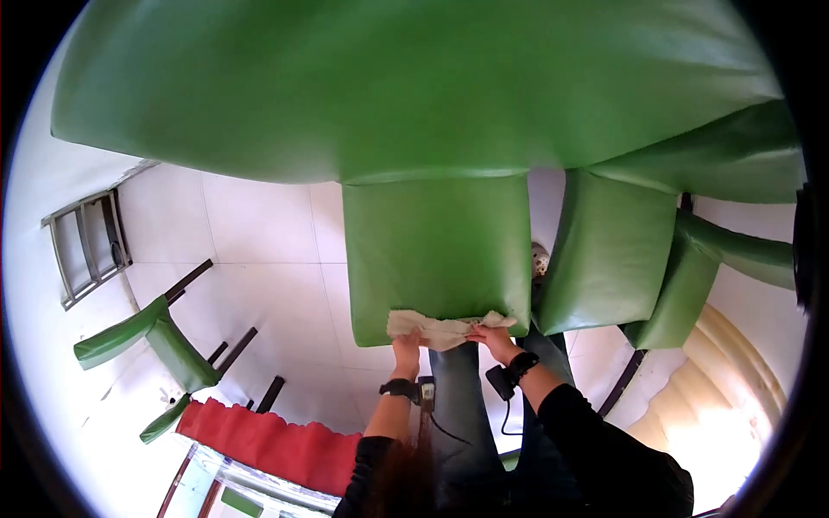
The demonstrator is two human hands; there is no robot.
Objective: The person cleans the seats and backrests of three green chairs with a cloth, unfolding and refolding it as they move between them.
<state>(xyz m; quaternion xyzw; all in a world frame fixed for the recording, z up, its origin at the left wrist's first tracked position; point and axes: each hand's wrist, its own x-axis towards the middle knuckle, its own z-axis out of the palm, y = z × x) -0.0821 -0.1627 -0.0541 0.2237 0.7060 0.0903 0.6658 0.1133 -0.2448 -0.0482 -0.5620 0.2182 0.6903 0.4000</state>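
Observation:
A cream cloth (445, 331) lies bunched in a strip along the near edge of a green padded chair seat (436, 250). The chair's broad green backrest (345, 86) fills the top of the view. My left hand (407, 352) grips the cloth near its left end, fingertips partly hidden in the folds. Toward the right end, my right hand (495, 341) is closed on the same cloth, its fingers pressing it against the seat's front edge. Both wrists wear black straps with small devices and cables.
More green chairs (609, 250) stand close on the right. Another green chair (181, 345) is on the left, near a red scalloped cloth (268, 445). A metal rack (88, 249) leans by the left wall. Pale curtain-like folds (717, 363) hang at lower right.

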